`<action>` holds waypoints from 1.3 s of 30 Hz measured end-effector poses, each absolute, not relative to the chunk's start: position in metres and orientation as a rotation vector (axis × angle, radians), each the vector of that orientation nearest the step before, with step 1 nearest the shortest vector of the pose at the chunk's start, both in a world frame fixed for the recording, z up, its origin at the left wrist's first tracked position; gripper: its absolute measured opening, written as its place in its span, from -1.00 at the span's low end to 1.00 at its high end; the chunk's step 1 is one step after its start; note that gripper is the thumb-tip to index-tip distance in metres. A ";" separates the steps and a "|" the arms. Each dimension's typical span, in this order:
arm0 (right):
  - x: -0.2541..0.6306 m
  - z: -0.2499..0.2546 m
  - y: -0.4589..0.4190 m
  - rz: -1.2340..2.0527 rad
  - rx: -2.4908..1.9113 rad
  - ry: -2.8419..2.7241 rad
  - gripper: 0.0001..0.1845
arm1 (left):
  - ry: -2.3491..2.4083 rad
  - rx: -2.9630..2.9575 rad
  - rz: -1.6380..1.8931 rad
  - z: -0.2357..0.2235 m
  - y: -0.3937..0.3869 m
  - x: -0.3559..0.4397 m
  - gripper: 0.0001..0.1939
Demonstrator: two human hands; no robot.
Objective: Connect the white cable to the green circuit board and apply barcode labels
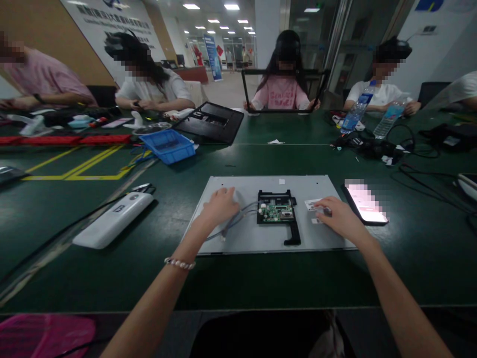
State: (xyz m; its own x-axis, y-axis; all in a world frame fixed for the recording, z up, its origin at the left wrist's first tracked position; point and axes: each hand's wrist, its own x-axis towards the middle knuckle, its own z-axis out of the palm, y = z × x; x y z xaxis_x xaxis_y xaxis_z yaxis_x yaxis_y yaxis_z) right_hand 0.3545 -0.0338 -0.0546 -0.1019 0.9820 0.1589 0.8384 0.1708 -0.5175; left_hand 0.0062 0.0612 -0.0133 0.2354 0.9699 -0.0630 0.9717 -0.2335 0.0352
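Note:
A flat light-grey panel (238, 241), apparently the back of a screen, lies on the green table before me. On its middle sits a green circuit board (276, 211) in a black plastic bracket (294, 232). Grey cables (238, 217) run from the board leftwards over the panel. My left hand (220, 206) rests on the panel's left part beside the cables, fingers loosely bent and holding nothing visible. Over the white labels (312, 204) on the right, my right hand (342, 219) has its fingers drawn together around a small dark thing too small to name.
A white power bank (115, 219) with a cable lies left, a lit phone (367, 203) right. Farther back are a blue basket (169, 145), a black plastic cover (212, 122) and water bottles (358, 107). Across the table a person holds up a black frame (286, 111).

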 end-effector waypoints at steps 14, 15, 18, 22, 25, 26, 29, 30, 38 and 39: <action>0.354 -0.049 -0.037 0.450 -1.706 -1.980 -0.68 | 1.833 2.490 0.068 -0.014 0.055 -0.004 -0.39; 0.355 -0.049 -0.037 0.457 -1.699 -1.981 -0.67 | 1.826 2.502 0.073 -0.013 0.054 0.003 -0.39; 0.355 -0.047 -0.038 0.467 -1.693 -1.973 -0.67 | 1.755 2.545 0.157 -0.010 0.052 0.030 -0.44; 0.355 -0.046 -0.038 0.481 -1.692 -1.954 -0.67 | 1.590 2.579 0.409 -0.013 0.048 0.069 -0.47; 0.355 -0.046 -0.037 0.450 -1.672 -1.912 -0.69 | 1.570 2.497 0.572 -0.022 0.046 0.084 -0.46; 0.355 -0.046 -0.036 0.430 -1.665 -1.881 -0.70 | 1.563 2.460 0.622 -0.026 0.046 0.086 -0.46; 0.352 -0.042 -0.031 0.365 -1.634 -1.802 -0.73 | 1.497 2.395 0.737 -0.038 0.045 0.085 -0.48; 0.350 -0.040 -0.027 0.343 -1.620 -1.804 -0.73 | 1.475 2.388 0.760 -0.040 0.045 0.084 -0.50; 0.310 -0.027 0.048 0.264 -1.615 -2.098 -0.69 | 1.516 2.420 0.772 -0.038 0.037 0.086 -0.56; 0.303 -0.027 0.059 0.264 -1.624 -2.146 -0.69 | 1.523 2.423 0.766 -0.038 0.037 0.087 -0.57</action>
